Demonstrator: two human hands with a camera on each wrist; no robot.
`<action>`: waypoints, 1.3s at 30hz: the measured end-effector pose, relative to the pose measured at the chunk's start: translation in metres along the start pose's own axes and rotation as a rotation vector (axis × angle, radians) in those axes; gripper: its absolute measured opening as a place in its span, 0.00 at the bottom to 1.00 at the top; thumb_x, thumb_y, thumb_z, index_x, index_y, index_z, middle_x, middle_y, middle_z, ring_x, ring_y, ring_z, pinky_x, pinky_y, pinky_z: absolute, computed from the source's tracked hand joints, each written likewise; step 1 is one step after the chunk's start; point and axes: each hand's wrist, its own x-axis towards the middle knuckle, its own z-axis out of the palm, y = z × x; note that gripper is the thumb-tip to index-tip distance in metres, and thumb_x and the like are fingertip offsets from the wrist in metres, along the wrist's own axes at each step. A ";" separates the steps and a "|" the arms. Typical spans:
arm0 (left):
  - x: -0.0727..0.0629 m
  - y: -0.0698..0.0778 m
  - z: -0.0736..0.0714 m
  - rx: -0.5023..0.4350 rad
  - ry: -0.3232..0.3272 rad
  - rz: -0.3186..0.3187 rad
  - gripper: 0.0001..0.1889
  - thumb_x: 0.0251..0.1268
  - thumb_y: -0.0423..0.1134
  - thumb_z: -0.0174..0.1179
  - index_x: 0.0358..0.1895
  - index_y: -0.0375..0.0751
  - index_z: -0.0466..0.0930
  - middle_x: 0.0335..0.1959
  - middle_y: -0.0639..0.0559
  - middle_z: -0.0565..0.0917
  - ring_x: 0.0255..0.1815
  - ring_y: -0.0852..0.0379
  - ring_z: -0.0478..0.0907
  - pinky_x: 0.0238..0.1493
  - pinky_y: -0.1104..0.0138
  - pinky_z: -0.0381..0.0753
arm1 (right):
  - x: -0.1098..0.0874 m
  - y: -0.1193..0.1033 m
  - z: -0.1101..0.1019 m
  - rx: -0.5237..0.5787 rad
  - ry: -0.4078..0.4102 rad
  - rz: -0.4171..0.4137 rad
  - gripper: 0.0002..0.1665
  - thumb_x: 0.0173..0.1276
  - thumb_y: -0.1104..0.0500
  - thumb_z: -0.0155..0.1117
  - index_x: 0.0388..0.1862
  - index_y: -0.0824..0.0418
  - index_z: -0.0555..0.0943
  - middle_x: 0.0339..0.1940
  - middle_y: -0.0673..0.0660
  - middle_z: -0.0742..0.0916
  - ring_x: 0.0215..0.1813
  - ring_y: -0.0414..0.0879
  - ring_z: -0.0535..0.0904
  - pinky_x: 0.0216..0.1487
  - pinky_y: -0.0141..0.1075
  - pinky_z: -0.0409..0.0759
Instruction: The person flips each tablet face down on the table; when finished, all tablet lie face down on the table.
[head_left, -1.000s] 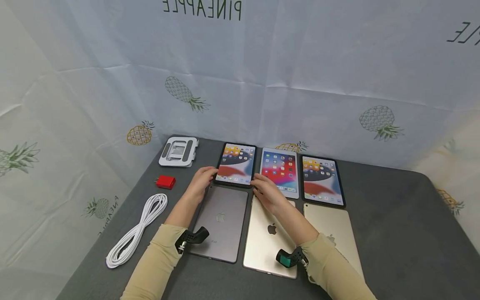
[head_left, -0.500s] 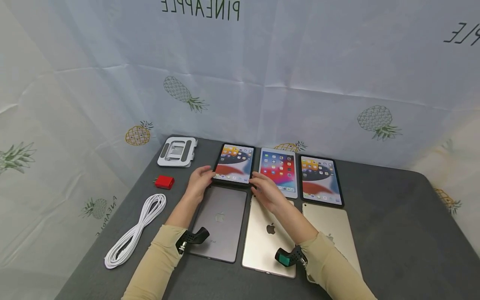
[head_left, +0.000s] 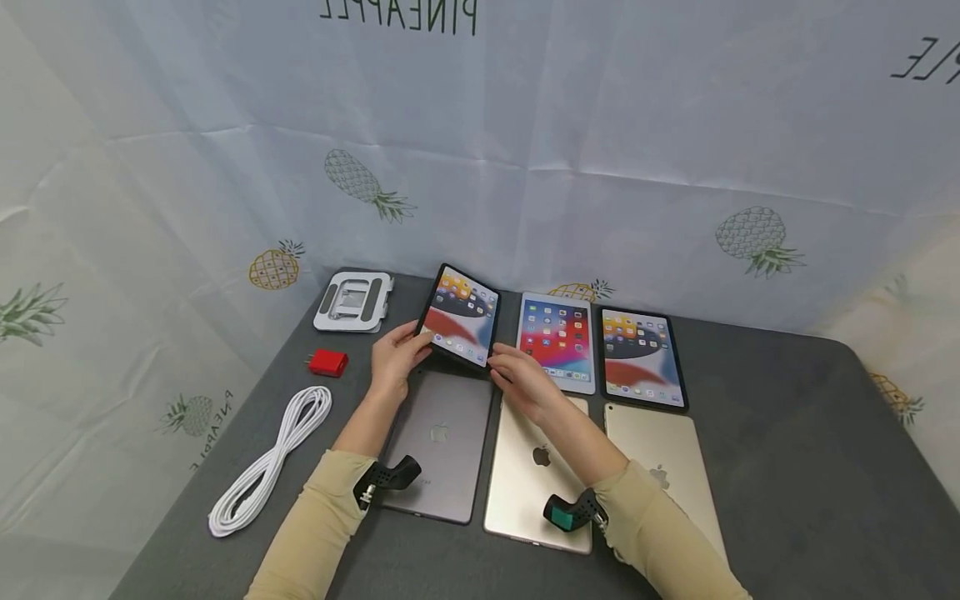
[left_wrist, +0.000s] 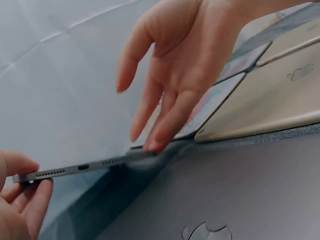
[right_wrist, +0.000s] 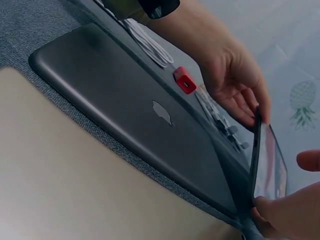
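In the head view a black-bezelled tablet (head_left: 459,318) with its screen lit is tilted, raised off the table. My left hand (head_left: 395,358) pinches its lower left corner, thumb on the screen side and fingers beneath, as the left wrist view shows at the tablet's port edge (left_wrist: 82,168). My right hand (head_left: 522,383) touches the lower right corner with its fingertips; its thumb (right_wrist: 309,160) stands away from the tablet. Below lies a grey tablet (head_left: 442,450), back up. A gold tablet (head_left: 525,492) lies under my right forearm, also face down.
To the right are a white tablet (head_left: 557,337) and another black tablet (head_left: 643,358), both lit, above a second gold tablet (head_left: 667,467). On the left lie a white folding stand (head_left: 354,302), a red charger plug (head_left: 328,362) and a coiled white cable (head_left: 273,458).
The black-bezelled tablet lay flat before; now its far end is lifted and it is turned a little clockwise. My left hand has taken hold of its corner, and both hands have shifted slightly.
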 end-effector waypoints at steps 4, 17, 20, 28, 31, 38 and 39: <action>-0.006 0.003 0.007 0.113 0.040 0.123 0.20 0.60 0.29 0.66 0.57 0.33 0.80 0.50 0.38 0.83 0.38 0.62 0.83 0.41 0.70 0.83 | 0.002 0.004 0.002 -0.008 -0.026 0.023 0.35 0.70 0.71 0.49 0.74 0.75 0.53 0.77 0.68 0.56 0.76 0.60 0.52 0.75 0.44 0.54; -0.019 0.002 0.028 0.487 0.079 0.647 0.14 0.59 0.33 0.66 0.49 0.38 0.86 0.35 0.46 0.88 0.36 0.55 0.85 0.26 0.75 0.77 | 0.013 0.000 0.008 -0.178 -0.108 0.040 0.31 0.75 0.66 0.48 0.74 0.73 0.58 0.74 0.68 0.64 0.75 0.57 0.58 0.73 0.44 0.58; -0.021 0.000 0.033 0.479 0.043 0.690 0.14 0.60 0.33 0.66 0.50 0.37 0.86 0.36 0.45 0.88 0.38 0.55 0.85 0.32 0.72 0.82 | 0.013 -0.008 0.009 -0.241 -0.080 -0.006 0.30 0.75 0.60 0.52 0.73 0.69 0.63 0.72 0.64 0.68 0.73 0.55 0.62 0.70 0.44 0.63; -0.026 -0.002 0.041 0.476 -0.070 0.736 0.16 0.61 0.36 0.67 0.53 0.38 0.85 0.41 0.45 0.87 0.41 0.55 0.85 0.35 0.70 0.84 | 0.007 -0.025 0.018 -0.436 -0.023 -0.181 0.31 0.73 0.49 0.60 0.70 0.60 0.71 0.67 0.56 0.76 0.67 0.50 0.72 0.65 0.43 0.71; -0.027 -0.004 0.042 0.479 -0.085 0.753 0.16 0.61 0.36 0.68 0.52 0.38 0.85 0.42 0.45 0.87 0.42 0.55 0.85 0.36 0.70 0.84 | 0.007 -0.024 0.022 -0.534 0.021 -0.241 0.32 0.71 0.46 0.62 0.70 0.57 0.72 0.65 0.53 0.78 0.65 0.47 0.73 0.65 0.44 0.71; -0.028 -0.011 0.039 0.505 -0.120 0.763 0.17 0.60 0.35 0.68 0.53 0.39 0.84 0.43 0.46 0.87 0.45 0.53 0.84 0.36 0.67 0.85 | 0.007 -0.018 0.022 -0.622 0.099 -0.313 0.37 0.66 0.43 0.66 0.71 0.55 0.71 0.65 0.52 0.79 0.66 0.45 0.74 0.62 0.43 0.74; -0.027 -0.012 0.038 0.509 -0.128 0.759 0.18 0.60 0.35 0.68 0.54 0.39 0.84 0.43 0.46 0.87 0.45 0.53 0.84 0.36 0.67 0.85 | 0.007 -0.018 0.023 -0.630 0.103 -0.319 0.38 0.65 0.43 0.67 0.70 0.55 0.71 0.64 0.52 0.79 0.65 0.46 0.74 0.62 0.43 0.75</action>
